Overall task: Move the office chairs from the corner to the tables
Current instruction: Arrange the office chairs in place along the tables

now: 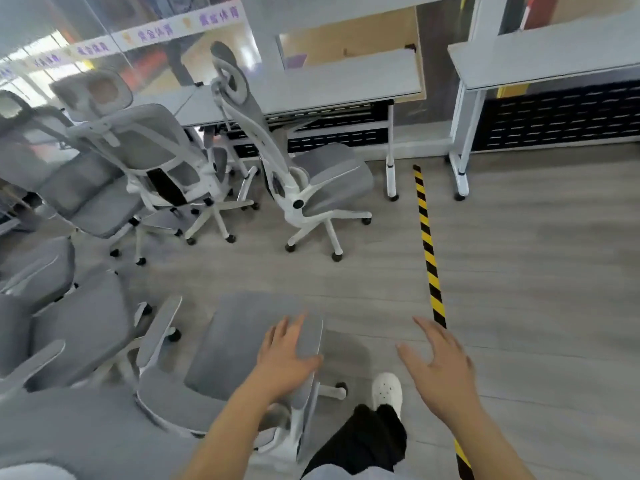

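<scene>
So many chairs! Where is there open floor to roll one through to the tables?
Open grey wood floor lies right of the yellow-black striped tape, up to the white-legged tables. A smaller bare patch sits between the lone grey mesh chair and the near chair under the left hand. The left side is packed with chairs.

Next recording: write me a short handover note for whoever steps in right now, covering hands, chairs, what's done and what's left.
Left hand: open, fingers spread on the right armrest of the nearest chair.
Right hand: open, in the air, holding nothing.
Done: one chair stands at the table; a second chair stands by the table's left end.
Left: several grey chairs crowd the left side. The right table, beyond the striped floor tape, shows no chair.
</scene>
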Available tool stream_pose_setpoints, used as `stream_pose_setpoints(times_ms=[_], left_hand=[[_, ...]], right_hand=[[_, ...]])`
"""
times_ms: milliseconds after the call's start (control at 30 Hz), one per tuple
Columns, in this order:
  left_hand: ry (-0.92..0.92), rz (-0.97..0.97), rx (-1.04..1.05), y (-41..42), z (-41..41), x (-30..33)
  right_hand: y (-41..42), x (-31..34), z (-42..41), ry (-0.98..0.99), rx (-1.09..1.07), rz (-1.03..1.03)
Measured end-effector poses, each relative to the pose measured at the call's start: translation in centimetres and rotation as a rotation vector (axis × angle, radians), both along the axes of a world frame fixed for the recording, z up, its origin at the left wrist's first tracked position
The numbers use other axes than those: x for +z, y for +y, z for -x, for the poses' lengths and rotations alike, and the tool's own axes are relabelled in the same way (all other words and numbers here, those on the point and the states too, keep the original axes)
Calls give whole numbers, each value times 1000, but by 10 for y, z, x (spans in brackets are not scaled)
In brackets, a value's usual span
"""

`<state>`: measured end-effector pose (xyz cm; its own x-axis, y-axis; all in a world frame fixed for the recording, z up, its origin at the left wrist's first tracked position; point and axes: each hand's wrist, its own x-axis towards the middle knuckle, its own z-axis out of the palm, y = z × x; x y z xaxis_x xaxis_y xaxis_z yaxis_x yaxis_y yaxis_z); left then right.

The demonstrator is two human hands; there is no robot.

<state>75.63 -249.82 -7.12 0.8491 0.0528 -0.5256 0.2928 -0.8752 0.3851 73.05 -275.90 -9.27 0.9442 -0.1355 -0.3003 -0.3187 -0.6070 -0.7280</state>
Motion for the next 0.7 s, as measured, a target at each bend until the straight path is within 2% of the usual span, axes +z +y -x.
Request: stream_pose_setpoints(times_ms=[200, 300, 500, 700], left_hand=[[63, -138, -190, -66, -149, -46], [98, -143, -190, -77, -217, -49], [18, -121, -127, -65, -344, -20], [-78, -61, -69, -41, -415, -2]], right_hand=[[-78, -10, -83, 132, -81, 182], [-103, 10, -154, 186, -71, 265], [-94, 63, -312, 50, -20, 261], [-53, 53, -404, 87, 114, 170]])
